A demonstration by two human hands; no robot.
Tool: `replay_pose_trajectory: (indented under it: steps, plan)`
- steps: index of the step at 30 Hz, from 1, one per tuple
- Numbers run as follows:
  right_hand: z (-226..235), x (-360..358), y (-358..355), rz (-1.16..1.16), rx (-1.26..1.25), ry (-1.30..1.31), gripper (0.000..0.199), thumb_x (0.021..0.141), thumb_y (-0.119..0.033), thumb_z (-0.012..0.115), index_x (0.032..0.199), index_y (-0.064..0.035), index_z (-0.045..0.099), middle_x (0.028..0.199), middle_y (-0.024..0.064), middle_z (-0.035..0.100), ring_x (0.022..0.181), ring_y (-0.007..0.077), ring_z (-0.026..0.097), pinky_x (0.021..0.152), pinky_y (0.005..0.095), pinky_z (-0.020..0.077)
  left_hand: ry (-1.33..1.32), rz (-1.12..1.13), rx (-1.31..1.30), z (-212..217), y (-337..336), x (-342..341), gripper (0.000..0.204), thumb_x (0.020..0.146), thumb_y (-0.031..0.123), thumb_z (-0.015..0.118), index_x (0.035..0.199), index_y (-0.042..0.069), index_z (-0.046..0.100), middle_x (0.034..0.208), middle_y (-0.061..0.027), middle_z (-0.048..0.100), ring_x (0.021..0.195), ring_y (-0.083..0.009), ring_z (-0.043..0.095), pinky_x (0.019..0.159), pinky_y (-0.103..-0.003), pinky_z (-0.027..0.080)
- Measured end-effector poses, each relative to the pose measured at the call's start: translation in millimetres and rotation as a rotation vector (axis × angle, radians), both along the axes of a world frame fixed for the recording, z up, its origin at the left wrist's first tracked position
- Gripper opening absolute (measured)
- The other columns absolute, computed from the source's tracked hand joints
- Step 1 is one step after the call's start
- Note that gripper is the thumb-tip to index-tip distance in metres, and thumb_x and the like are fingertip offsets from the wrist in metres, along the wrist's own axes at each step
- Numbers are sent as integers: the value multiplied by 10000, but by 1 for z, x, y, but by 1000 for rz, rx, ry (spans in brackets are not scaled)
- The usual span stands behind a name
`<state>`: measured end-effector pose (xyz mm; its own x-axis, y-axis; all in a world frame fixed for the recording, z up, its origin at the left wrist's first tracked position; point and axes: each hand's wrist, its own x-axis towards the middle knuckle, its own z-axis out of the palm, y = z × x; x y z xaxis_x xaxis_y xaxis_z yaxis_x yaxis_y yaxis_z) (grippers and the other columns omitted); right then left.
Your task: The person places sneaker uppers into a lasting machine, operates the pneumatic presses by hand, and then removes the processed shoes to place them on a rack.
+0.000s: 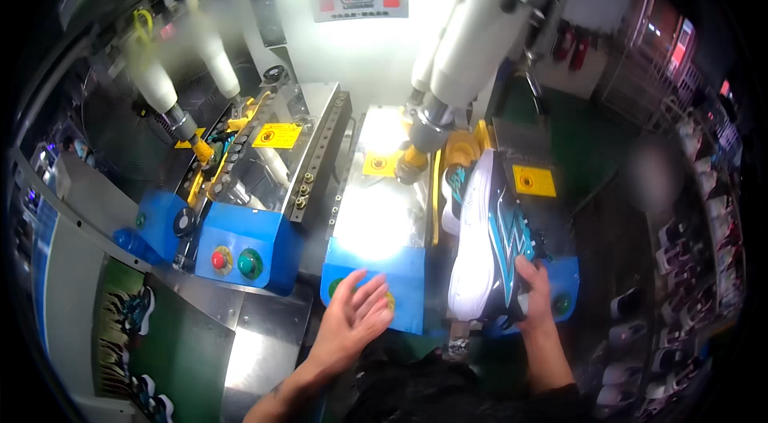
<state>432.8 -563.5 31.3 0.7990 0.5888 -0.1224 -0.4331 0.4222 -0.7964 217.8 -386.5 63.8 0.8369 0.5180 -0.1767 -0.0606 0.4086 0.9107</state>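
My right hand (534, 288) grips a sneaker (504, 243) near its lower end, thumb on the upper. The sneaker has a thick white sole and a black upper with teal and white stripes; it is tilted with the sole toward the left. Just behind it, partly hidden, a second sneaker (452, 203) sits in the right press station against a yellow holder (462, 149). My left hand (358, 317) is raised in front of a blue control box (374, 271), holding nothing, its fingers stretched out. It partly covers the box's buttons.
White press cylinders (472, 39) slant down above the stations. On the left, another station has a blue box (244, 243) with a red button (219, 260) and a green button (250, 264). Shoes lie on the lower left shelf (176, 343) and on racks (676, 263) at right.
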Motion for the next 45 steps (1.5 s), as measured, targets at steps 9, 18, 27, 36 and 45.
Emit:
replay_pose_trajectory:
  steps: [9,18,27,36,45]
  plan:
    - [-63,-33,-149,-249,-182,-25,736,740,-172,628,1385,-6,314,1250,149,506,1127,275,525,967,394,425,668,-62,619,-47,22,301,875,645,293,805,1273,-59,309,1143,-248,528,1039,-294,554,849,-384,472]
    - [-85,-67,-209,-298,-221,132,825,701,-16,666,1414,-39,251,1184,107,505,958,204,563,681,283,512,524,-383,576,-73,61,372,315,754,-32,619,1065,-65,584,943,-175,643,780,-262,658,674,-363,540]
    - [-35,-17,-112,-179,-296,54,651,710,-87,685,1296,31,426,1170,140,564,1034,255,583,909,370,472,45,-260,246,9,40,87,886,605,307,789,1350,-1,419,1289,-134,514,1197,-251,482,1063,-355,299]
    - [-36,185,160,297,-968,-397,432,804,-150,617,1116,124,501,960,231,643,828,329,661,757,401,539,129,852,-44,-56,-54,-175,773,650,196,698,1320,-55,405,1231,-206,525,1142,-303,522,999,-398,403]
    - [-110,164,197,-89,-1210,-975,634,711,-199,684,1164,142,399,1041,330,569,996,430,575,888,439,468,685,980,128,-120,-87,-232,640,709,93,650,1279,-94,429,1200,-223,525,1103,-307,528,970,-384,419]
